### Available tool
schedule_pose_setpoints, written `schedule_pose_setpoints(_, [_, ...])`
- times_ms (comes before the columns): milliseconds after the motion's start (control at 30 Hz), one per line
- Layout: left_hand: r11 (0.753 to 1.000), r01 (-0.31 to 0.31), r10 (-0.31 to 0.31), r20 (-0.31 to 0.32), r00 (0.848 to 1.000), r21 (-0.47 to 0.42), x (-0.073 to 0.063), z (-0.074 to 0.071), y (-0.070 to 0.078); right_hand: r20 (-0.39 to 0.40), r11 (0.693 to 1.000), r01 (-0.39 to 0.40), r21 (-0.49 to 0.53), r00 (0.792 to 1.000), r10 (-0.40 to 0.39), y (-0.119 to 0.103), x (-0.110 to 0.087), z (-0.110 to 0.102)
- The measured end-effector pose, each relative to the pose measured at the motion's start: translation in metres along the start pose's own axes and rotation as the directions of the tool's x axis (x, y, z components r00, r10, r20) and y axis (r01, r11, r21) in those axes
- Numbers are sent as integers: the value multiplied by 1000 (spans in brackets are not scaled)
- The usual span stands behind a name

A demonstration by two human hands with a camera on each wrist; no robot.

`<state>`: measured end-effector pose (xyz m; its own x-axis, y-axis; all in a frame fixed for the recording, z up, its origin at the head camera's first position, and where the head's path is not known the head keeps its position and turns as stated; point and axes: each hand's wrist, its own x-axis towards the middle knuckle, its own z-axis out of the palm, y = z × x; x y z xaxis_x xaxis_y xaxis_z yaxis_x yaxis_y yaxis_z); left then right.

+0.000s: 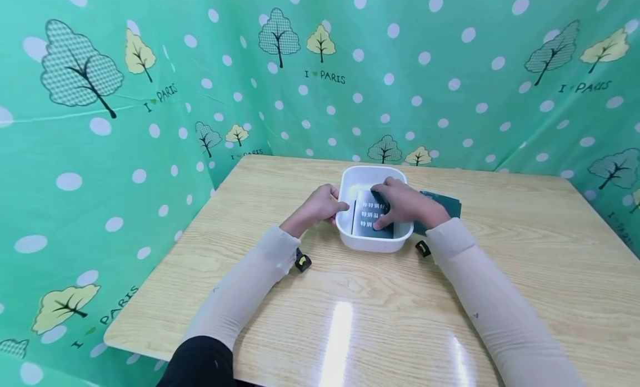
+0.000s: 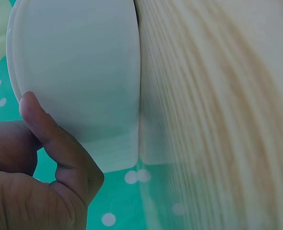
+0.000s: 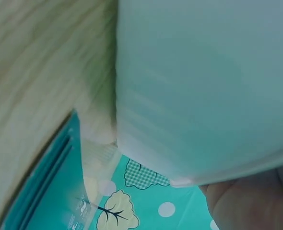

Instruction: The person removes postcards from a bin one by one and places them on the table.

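A white plastic tub (image 1: 372,244) stands on the table. My left hand (image 1: 321,205) grips its left rim, with the thumb over the edge; in the left wrist view that thumb (image 2: 38,115) lies against the rim of the tub (image 2: 84,72). Inside the tub is a dark green booklet (image 1: 361,227) with white printed characters. My right hand (image 1: 400,201) reaches over the right rim and holds the booklet between spread thumb and curled fingers, covering its right part. In the right wrist view the tub wall (image 3: 199,86) hides most of this hand (image 3: 252,201).
Just right of the tub, partly under my right wrist, lie dark green booklets or cards (image 1: 449,204), seen as a layered stack (image 3: 48,177) in the right wrist view. The wooden table (image 1: 525,242) ends at a green polka-dot curtain (image 1: 450,98) behind and left.
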<state>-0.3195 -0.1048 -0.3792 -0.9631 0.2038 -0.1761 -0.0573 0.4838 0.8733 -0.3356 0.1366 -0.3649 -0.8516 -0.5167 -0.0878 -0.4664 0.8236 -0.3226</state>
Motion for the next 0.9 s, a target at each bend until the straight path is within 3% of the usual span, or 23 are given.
schedule_pose_setpoints(233, [1000,11,-11,-4,1000,0,0,0,0,-94,995,10,102,996,0,-4,-4,-12])
schedule_pose_setpoints(533, [999,35,-35,-24,999,20,1,2,1,-208,973,145,181,972,-107,-9,-16,-31])
schedule_pose_setpoints(900, [999,39,-39,-25,999,21,1,2,0,-298,944,216,251,945,-136,-13,-31,-50])
